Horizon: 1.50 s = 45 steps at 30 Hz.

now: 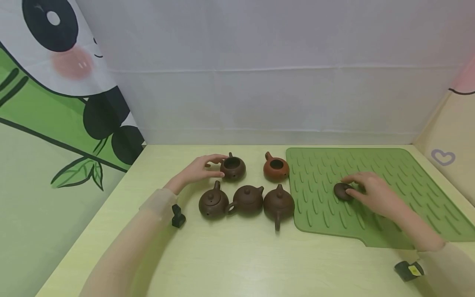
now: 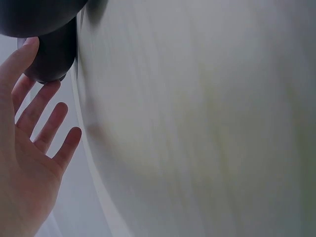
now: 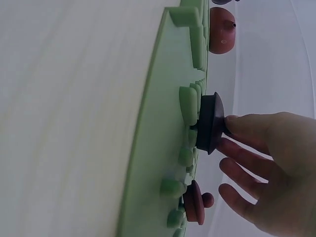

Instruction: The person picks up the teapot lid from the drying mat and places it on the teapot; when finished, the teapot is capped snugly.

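"Where's the lid, and how are you holding it?"

"The dark lid (image 1: 340,192) rests on the green mat (image 1: 408,231), between three and four o'clock from the lidless dark teapot (image 1: 233,173). My right hand (image 1: 371,194) pinches it, thumb at the knob (image 3: 226,129)."

"And your left?"

"My left hand (image 1: 196,170) is at that pot's nine o'clock, fingers spread, thumb and fingertips against its side."

"How will they handle?"

"I'd expect hard, brittle clay: the lid light and smooth, best taken by its knob; the pot heavier, best cupped round its belly, sparing the spout at six."
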### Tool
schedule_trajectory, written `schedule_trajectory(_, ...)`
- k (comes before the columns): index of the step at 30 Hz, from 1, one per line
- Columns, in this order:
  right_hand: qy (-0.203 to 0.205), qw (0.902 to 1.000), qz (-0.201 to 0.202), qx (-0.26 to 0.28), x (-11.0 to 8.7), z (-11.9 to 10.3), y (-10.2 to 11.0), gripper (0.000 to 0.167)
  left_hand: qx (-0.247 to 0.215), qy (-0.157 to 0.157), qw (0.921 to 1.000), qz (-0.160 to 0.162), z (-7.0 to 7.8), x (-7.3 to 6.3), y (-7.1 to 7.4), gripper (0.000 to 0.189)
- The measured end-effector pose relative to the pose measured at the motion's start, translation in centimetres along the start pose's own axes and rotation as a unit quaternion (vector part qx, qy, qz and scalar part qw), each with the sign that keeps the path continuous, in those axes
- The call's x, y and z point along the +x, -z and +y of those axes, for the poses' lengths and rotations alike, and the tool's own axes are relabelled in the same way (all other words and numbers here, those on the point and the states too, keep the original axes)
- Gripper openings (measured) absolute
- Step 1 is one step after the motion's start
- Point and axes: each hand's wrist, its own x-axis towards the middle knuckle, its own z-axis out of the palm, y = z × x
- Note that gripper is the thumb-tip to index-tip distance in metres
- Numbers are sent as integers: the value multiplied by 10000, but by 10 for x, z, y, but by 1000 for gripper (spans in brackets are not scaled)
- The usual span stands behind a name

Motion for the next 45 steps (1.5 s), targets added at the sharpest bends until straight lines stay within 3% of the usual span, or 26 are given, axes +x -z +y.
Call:
schedule_trajectory(18, -118, 9999, -73, 29, 4, 8, 0, 21, -14, 55, 10000, 36, -2, 3, -2, 61)
schedule_trajectory(29, 102, 9997, 171, -103, 24, 8, 7, 16, -77, 118, 9999, 90, -3, 10, -3, 61)
schedule_trajectory(45, 263, 9996, 81, 75, 62, -15, 13, 19, -44, 185, 9998, 109, -4, 11, -3, 61)
